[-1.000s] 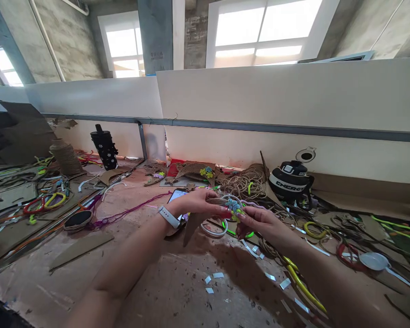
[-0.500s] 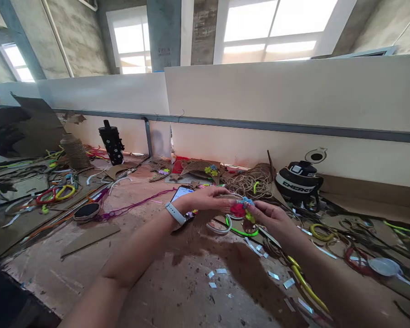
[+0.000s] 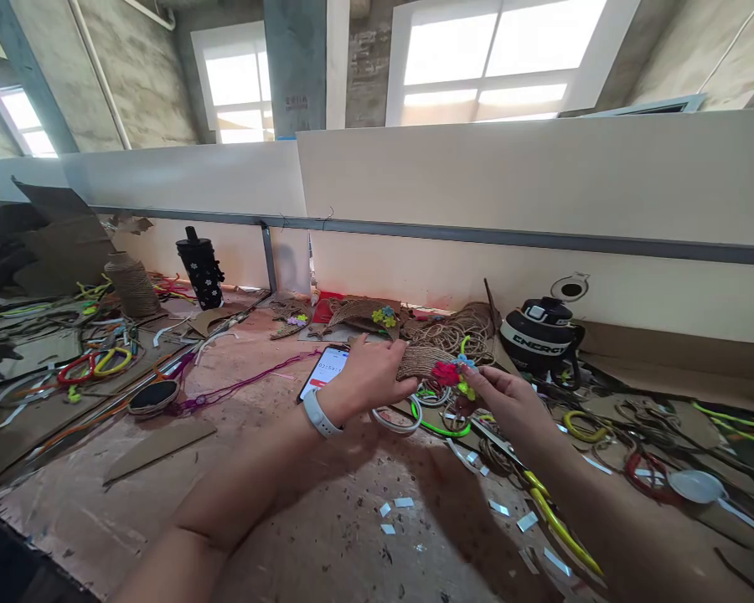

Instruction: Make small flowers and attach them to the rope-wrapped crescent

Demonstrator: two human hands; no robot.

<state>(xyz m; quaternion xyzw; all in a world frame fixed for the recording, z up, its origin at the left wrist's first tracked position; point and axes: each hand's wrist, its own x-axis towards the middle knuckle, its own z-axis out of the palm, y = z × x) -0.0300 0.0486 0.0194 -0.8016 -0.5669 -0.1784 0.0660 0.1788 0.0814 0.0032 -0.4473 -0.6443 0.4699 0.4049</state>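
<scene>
A curved band of coiled jute cord (image 3: 420, 363) is raised over the table, with a red crocheted flower (image 3: 445, 373), a blue flower (image 3: 463, 361) and a yellow-green flower (image 3: 466, 389) at its right end. My right hand (image 3: 508, 402) pinches the band's flowered end between thumb and fingers. At the band's left end is my left hand (image 3: 374, 381), its fingers spread and its thumb apart below the cord. Whether they press on the cord is hard to see. A phone (image 3: 320, 373) with a lit screen lies left of that hand.
White cord loops (image 3: 399, 419) and a bright green cord (image 3: 443, 429) lie beneath the hands. Behind are a heap of twine (image 3: 465, 327) and a black jug (image 3: 540, 335). Scissors (image 3: 94, 365), a twine spool (image 3: 131, 285) and a black bottle (image 3: 201, 270) stand or lie left. White scraps (image 3: 403, 502) are in front.
My left hand has drawn back leftward along the band and spread its fingers, uncovering more of the coiled cord. My right hand still pinches the flowered end. The view has shifted slightly.
</scene>
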